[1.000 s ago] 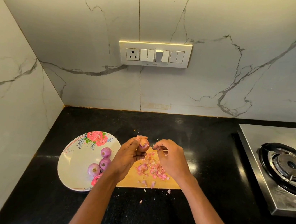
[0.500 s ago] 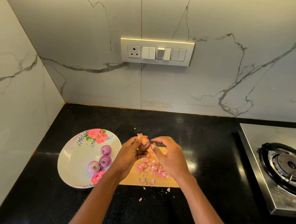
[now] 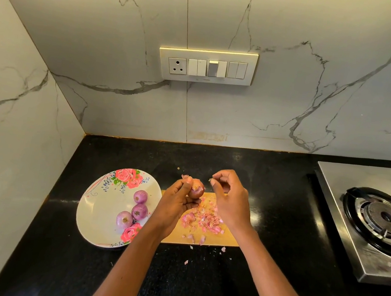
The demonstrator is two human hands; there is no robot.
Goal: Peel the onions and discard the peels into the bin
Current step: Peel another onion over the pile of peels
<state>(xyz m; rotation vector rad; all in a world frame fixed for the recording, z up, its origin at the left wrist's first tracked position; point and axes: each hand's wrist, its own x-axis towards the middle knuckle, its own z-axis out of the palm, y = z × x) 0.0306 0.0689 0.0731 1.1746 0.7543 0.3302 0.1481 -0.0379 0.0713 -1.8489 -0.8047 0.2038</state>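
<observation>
Just above the far end of the wooden cutting board, the left hand grips a small brown-skinned onion, its thumb and fingers curled round the bulb from the left and beneath. A loose flake of skin sticks up just past the left fingertips. Right of the onion and clear of it, the right hand hovers with thumb and forefinger pinched on a tiny scrap of peel, the remaining fingers loosely curled behind. Below both sets of fingers a heap of pink peels lies on the board, and a few flakes have strayed onto the black countertop nearer the person. Left of the left-hand knuckles, a white flowered plate carries three purple peeled onions close together. Well to the right of the right hand stands a steel gas stove.
</observation>
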